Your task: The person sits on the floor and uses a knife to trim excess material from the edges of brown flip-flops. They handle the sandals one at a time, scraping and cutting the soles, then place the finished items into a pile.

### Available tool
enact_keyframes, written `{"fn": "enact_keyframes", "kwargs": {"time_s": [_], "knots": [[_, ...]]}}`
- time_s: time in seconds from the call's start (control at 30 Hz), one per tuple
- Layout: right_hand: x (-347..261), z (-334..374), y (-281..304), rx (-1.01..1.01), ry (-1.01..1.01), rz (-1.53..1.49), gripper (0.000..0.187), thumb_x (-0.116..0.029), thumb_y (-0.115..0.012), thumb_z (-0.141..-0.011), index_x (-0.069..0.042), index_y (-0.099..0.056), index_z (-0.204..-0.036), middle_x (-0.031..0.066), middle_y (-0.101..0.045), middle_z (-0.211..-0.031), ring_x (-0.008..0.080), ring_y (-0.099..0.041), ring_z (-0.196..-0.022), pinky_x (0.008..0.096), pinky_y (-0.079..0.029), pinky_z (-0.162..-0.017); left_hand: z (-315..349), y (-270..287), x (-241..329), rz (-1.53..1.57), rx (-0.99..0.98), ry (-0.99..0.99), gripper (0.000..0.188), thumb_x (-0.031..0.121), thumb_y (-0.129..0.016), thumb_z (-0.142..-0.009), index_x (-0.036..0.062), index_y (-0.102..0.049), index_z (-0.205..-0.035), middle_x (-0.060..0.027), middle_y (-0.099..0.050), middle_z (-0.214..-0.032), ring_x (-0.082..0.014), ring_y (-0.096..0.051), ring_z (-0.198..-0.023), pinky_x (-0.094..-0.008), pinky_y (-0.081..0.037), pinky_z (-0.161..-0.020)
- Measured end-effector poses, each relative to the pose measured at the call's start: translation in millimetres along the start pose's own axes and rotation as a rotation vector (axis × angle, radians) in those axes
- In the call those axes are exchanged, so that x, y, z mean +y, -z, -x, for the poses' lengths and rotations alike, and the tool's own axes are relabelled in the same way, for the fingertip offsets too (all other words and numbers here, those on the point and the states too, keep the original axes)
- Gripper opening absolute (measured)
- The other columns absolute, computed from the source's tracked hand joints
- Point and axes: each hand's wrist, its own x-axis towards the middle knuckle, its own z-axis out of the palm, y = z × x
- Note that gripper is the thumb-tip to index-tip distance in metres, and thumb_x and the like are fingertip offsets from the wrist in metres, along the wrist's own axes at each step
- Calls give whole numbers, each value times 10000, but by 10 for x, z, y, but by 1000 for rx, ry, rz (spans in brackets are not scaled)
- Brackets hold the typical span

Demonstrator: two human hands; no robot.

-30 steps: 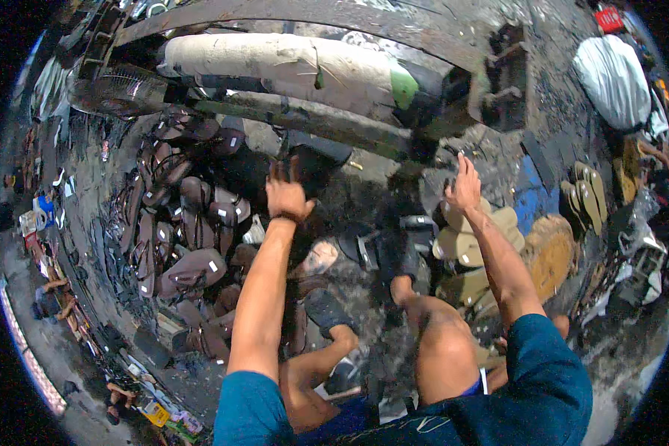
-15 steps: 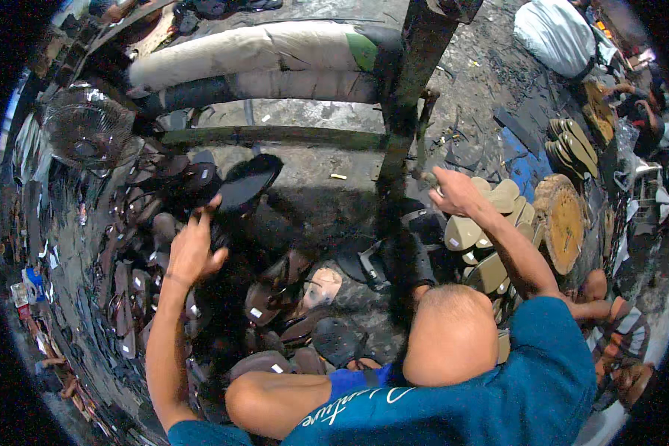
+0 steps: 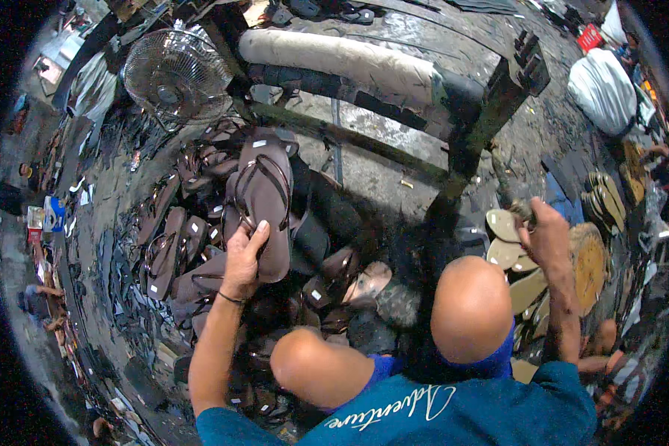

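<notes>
My left hand (image 3: pixel 242 262) is closed around the heel end of a brown flip-flop (image 3: pixel 266 189), its thumb on the footbed. This flip-flop has dark straps and a small white label near the toe. Below and beside it lies a heap of similar brown flip-flops (image 3: pixel 172 249). On the other side, my right hand (image 3: pixel 548 232) is wrapped round a dark, stick-like tool (image 3: pixel 507 182) that slants up and away; its exact kind is unclear. Close under that hand are several tan sandals (image 3: pixel 504 251). Dark footwear behind the held flip-flop is partly in shadow.
A padded bench (image 3: pixel 342 63) with a dark wooden post (image 3: pixel 483 123) stands ahead. A fan (image 3: pixel 177 78) is at the far left. To the right are a round wood block (image 3: pixel 589 269), more stacked tan sandals (image 3: pixel 606 201) and a white sack (image 3: pixel 603 91). Scraps litter the floor.
My left hand, earlier reaching by a black sole, now holds up the brown flip-flop. My right hand still grips the stick-like tool. The whole view has shifted, so the bench appears farther right.
</notes>
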Motion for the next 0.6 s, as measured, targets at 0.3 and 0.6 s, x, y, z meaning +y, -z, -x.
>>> {"fn": "enact_keyframes", "kwargs": {"time_s": [0.3, 0.6], "knots": [[1794, -2348, -450, 569, 110, 131, 277, -345, -620, -920, -74, -566, -900, 168, -635, -737, 381, -625, -661, 461, -489, -617, -1175, -869, 491, -209, 184, -231, 335, 247, -631, -976, -8, -624, -1193, 30, -627, -1011, -62, -539, -898, -232, -445, -826], [777, -259, -567, -1218, 15, -364, 312, -252, -695, -829, 49, -648, -893, 217, -678, -912, 326, -664, -831, 454, -503, -728, -1529, -723, 132, -315, 357, -146, 392, 302, -558, -1005, 34, -574, -1292, -98, -679, -1101, -256, -658, -969, -403, -528, -862]]}}
